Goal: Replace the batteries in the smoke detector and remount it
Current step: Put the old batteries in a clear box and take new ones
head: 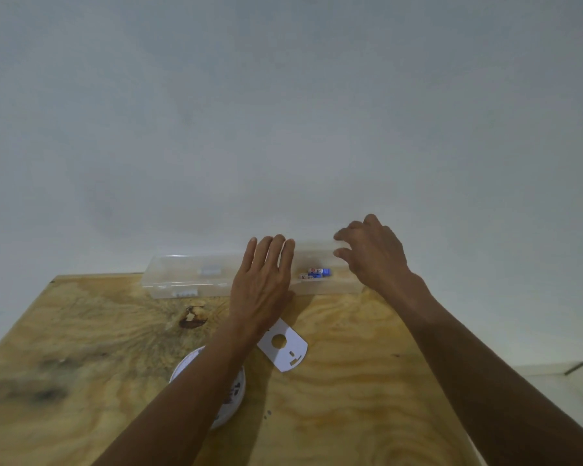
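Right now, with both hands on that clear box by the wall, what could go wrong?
The clear box sits at the table's far edge; a push from the left hand or right hand might jolt the batteries inside. The left forearm crosses above the smoke detector and could knock it. The white plate lies loose nearby and could be swept aside.

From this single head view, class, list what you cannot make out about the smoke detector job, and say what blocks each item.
- Smoke detector, head view: mostly hidden under the left forearm; battery bay unseen.
- Batteries in the clear plastic box: too small and blurred to read or count.
- Box lid: open or shut is unclear, through glare and the left hand.
- Right hand: motion blur hides any contact with the box.
- White mounting plate: its top corner is under the left wrist.
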Motion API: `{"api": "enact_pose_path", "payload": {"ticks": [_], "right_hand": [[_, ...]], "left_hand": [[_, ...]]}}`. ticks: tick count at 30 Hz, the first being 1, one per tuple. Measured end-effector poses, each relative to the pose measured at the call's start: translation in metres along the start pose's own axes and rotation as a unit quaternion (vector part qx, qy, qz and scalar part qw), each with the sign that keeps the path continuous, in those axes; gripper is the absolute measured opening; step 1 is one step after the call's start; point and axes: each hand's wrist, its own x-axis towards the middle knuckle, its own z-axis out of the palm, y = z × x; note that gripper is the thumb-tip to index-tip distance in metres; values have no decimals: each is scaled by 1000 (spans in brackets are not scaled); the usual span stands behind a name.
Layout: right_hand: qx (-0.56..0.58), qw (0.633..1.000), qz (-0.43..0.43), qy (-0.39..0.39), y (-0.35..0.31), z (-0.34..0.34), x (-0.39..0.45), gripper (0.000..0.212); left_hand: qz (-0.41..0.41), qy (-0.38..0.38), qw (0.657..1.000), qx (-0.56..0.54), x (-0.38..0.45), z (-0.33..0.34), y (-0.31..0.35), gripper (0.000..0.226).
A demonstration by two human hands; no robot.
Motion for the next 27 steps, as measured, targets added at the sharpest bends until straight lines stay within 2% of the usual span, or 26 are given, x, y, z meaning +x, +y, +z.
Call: {"api": "enact_pose_path", "payload": {"ticks": [4, 6, 11, 16, 23, 27], "right_hand": [[-4, 999, -27, -19, -5, 10, -23, 32], [11, 999, -28, -35, -5, 16, -35, 35], [101, 994, 32, -40, 9, 19, -44, 32], [133, 990, 46, -32, 16, 28, -47, 23], [111, 992, 12, 58, 15, 48, -54, 9], [90, 994, 10, 56, 13, 49, -55, 9]], "left_hand": [[17, 11, 1000, -4, -6, 4, 9, 51], [28, 6, 1000, -9, -7, 7, 13, 41], [12, -1, 997, -80, -9, 4, 14, 39], [-17, -10, 992, -122, -12, 0, 13, 22], [-20, -29, 991, -132, -4, 4, 10, 21], [-32, -33, 991, -129, -6, 4, 13, 21]]}}
